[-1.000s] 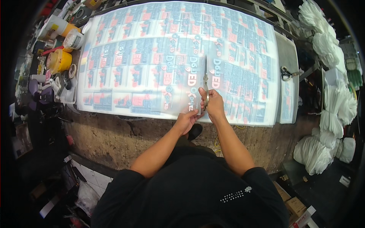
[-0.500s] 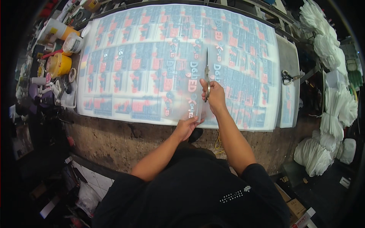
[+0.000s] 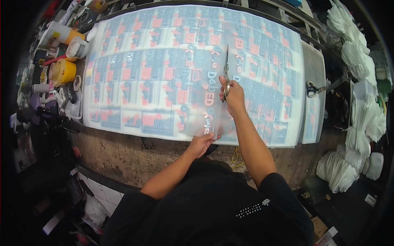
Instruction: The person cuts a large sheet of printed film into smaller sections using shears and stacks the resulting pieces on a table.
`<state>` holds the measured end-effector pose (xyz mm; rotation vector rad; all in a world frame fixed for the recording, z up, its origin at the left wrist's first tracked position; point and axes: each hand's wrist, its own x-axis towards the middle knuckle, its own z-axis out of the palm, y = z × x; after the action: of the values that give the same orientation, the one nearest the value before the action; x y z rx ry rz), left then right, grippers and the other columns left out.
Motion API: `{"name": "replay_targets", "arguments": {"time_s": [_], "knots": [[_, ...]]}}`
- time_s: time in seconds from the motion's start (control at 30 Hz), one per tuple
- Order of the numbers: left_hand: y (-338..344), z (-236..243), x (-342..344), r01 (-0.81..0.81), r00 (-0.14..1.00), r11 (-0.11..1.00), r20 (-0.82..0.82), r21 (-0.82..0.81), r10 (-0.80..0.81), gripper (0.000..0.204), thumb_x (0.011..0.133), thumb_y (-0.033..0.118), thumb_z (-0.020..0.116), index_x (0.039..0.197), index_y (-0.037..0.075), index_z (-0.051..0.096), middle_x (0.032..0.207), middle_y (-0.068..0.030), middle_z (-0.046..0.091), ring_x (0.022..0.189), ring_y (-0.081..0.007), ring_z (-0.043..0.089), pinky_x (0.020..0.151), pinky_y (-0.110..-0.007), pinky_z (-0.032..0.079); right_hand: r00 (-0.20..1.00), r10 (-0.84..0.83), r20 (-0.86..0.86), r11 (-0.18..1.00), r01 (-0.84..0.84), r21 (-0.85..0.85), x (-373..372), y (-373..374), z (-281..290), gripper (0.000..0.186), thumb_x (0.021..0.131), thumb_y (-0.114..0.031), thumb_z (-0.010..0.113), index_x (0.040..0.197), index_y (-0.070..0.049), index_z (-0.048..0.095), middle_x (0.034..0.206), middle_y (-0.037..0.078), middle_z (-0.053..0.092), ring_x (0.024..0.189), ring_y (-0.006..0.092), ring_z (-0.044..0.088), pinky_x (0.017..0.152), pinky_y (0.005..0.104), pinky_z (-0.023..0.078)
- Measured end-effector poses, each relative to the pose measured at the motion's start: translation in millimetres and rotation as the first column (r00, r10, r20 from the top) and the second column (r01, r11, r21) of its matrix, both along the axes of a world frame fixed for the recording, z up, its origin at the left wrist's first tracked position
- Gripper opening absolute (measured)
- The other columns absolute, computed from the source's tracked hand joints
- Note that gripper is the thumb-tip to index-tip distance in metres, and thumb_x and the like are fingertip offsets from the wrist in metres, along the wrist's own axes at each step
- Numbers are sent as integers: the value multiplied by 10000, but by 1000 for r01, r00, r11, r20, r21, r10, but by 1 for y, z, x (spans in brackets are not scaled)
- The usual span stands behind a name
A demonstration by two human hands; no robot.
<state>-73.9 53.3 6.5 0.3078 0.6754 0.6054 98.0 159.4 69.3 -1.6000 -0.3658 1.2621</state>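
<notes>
A pair of metal scissors point(image 3: 227, 61) is gripped in my right hand point(image 3: 234, 98), over the middle of the printed film. Its blades point toward the far side and look nearly together. My left hand point(image 3: 201, 145) pinches the near edge of a translucent film strip point(image 3: 210, 98) bearing blue, white and red lettering. That strip lies on a wide spread of translucent printed film point(image 3: 156, 102) covering most of the table. To the right of my scissors, the film's long cut edge runs away from me; exactly where the blades meet it is hard to see.
Another pair of scissors with dark handles point(image 3: 312, 88) lies at the table's right end, above a narrow film strip point(image 3: 312, 119). Tubs, including a yellow one point(image 3: 65, 72), crowd the left end. Bundled white material point(image 3: 363, 115) hangs and piles along the right.
My right hand and the scissors have moved farther from me along the film. My left hand keeps its pinch on the near edge. The whole view has shifted slightly.
</notes>
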Motion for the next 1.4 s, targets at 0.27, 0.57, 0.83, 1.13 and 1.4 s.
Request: {"name": "replay_targets", "arguments": {"time_s": [0.27, 0.57, 0.83, 1.13, 1.4], "knots": [[1, 1, 0, 1, 1000, 1000, -6, -31, -1, 422, 893, 32, 467, 1290, -52, 352, 1265, -174, 479, 1186, -274, 471, 1018, -416, 386, 1000, 2, 7, 1000, -2, 7, 4, 13, -5, 438, 773, -410, 712, 750, -35, 488, 610, 24, 498, 502, 94, 485, 468, 227, 420], [0, 0, 1, 5, 1000, 1000, -4, -31, -6, 432, 890, 26, 461, 1300, -46, 346, 1285, -176, 465, 1217, -288, 443, 1035, -422, 367, 999, 28, 34, 999, -27, -20, 15, 31, 1, 426, 767, -411, 716, 752, -46, 497, 650, 20, 487, 531, 92, 478, 489, 224, 410], [1, 1, 0, 3, 1000, 999, 0, -33, -3, 434, 884, 22, 467, 1300, -37, 358, 1284, -178, 466, 1209, -300, 451, 1031, -420, 367, 998, 40, 50, 999, -39, -25, 17, 39, -2, 416, 769, -402, 716, 746, -44, 506, 652, 18, 490, 528, 91, 478, 487, 224, 413], [2, 2, 0, 10, 1000, 998, 1, -59, -10, 453, 883, 17, 472, 1314, -33, 340, 1283, -189, 462, 1216, -310, 444, 1031, -431, 364, 996, 42, 74, 999, -41, -19, 23, 58, 3, 420, 763, -406, 722, 745, -44, 511, 641, 10, 483, 521, 86, 471, 482, 223, 414], [3, 1, -1, 27, 1000, 997, 4, -68, -27, 467, 881, 22, 479, 1321, -23, 329, 1293, -180, 456, 1219, -312, 441, 1031, -431, 361, 997, 14, 81, 1000, -15, 17, 28, 67, 2, 424, 759, -402, 726, 748, -35, 515, 637, 22, 498, 518, 97, 482, 483, 230, 415]]}}
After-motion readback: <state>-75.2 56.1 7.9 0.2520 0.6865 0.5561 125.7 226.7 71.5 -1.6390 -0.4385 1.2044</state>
